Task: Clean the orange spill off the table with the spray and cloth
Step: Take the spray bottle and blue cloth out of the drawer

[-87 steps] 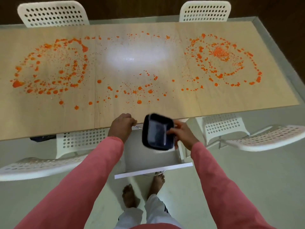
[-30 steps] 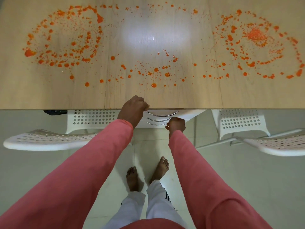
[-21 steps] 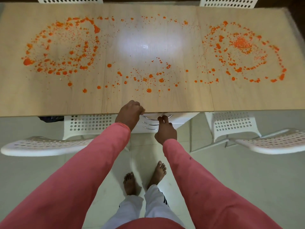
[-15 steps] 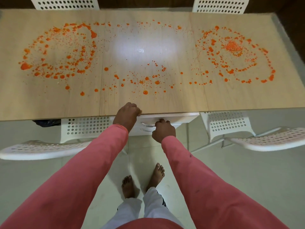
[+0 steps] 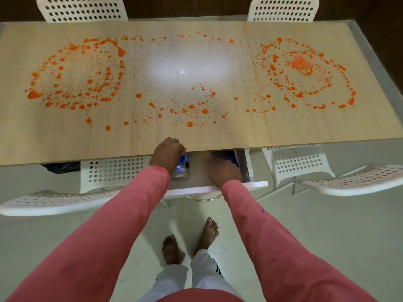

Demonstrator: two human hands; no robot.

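Note:
Orange spill (image 5: pixel 189 124) lies in dots and rings across the wooden table (image 5: pixel 65 138), thickest at the left (image 5: pixel 74 83) and right (image 5: pixel 301 68). Under the table's front edge a white drawer (image 5: pixel 218 188) stands pulled out. My left hand (image 5: pixel 168 155) sits at the table edge with its fingers curled over it. My right hand (image 5: pixel 222 168) is blurred and reaches into the drawer. A blue and white object (image 5: pixel 182 167) lies in the drawer beside my left hand; a dark blue thing (image 5: pixel 233 159) shows past my right hand. I cannot make out a spray or cloth.
White perforated chairs stand at the near left (image 5: pixel 54 201) and near right (image 5: pixel 353 179), and two more at the far side (image 5: pixel 82 7) (image 5: pixel 283 7). My bare feet (image 5: pixel 189 243) are on the pale floor below the drawer.
The drawer was closed with my right hand on its handle; now it is pulled out and my right hand is inside it. My left hand stayed at the table edge.

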